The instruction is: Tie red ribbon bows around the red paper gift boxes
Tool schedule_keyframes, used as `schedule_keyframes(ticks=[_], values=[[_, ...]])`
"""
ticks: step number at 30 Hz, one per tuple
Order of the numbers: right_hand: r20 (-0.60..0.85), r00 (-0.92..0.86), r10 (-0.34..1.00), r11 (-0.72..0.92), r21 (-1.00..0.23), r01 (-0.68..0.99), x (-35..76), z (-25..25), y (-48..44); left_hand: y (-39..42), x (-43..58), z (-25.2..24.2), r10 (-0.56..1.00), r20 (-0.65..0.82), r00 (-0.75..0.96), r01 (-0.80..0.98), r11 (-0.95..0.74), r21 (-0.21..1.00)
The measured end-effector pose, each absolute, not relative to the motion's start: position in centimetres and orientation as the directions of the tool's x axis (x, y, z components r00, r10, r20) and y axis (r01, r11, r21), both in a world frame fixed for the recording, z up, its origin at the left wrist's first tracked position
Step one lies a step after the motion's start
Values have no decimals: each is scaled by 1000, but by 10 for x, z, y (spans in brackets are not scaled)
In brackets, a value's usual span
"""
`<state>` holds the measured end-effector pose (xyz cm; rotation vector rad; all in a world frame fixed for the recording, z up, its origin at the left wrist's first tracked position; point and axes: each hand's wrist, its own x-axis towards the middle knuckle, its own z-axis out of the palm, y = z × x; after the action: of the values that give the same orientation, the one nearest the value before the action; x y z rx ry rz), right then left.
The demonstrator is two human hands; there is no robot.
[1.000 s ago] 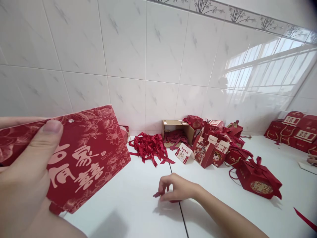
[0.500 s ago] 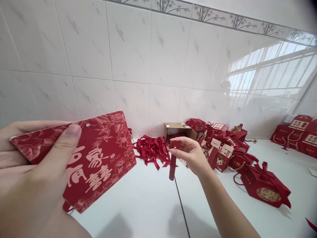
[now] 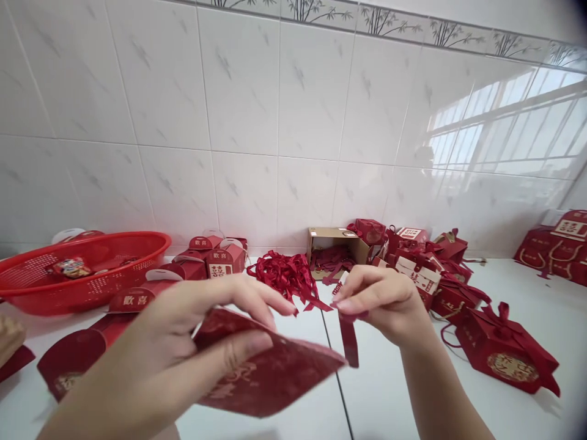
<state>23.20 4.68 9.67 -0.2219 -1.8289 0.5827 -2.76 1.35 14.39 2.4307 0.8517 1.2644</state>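
My left hand (image 3: 183,342) is closed on a red printed gift box (image 3: 275,382), thumb on its near face and fingers behind the upper edge. The box is tilted, with pale characters on the face turned to me, blurred now. At its right, my right hand (image 3: 380,299) pinches a dark red strap (image 3: 349,339) between thumb and fingertips. The strap hangs down close to the box's right corner; whether they touch I cannot tell. A heap of red ribbons (image 3: 282,275) lies on the table behind both hands. Beside it stands an open cardboard box (image 3: 332,235) with more dark red straps inside.
To the left is a red plastic basket (image 3: 151,244) with wrapped sweets (image 3: 71,267). Red gift boxes (image 3: 76,360) stand in front of it. On the right lie several ribbon-tied boxes (image 3: 509,354), with more red boxes (image 3: 550,253) further off by the tiled wall (image 3: 312,98).
My left hand has brought the gift box right and down, tipping it flatter, towards my right hand. My right hand has moved slightly right and down, still pinching the strap. The basket has come into view.
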Motion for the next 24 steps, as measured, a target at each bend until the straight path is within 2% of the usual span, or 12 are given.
schedule_keyframes(ticks=[3,5,12,24], values=[[844,-394,364,885,-446,-137,231,99,38,12,-13,148,580,437,687,336,-787,517],[839,-423,343,880,-444,-168,229,99,34,12,-3,147,547,391,741,310,-794,523],[734,-566,377,801,-564,-199,230,99,28,11,15,141,429,431,793,131,-813,568],[796,-505,334,854,-483,-196,230,99,29,7,17,140,404,466,787,57,-800,597]])
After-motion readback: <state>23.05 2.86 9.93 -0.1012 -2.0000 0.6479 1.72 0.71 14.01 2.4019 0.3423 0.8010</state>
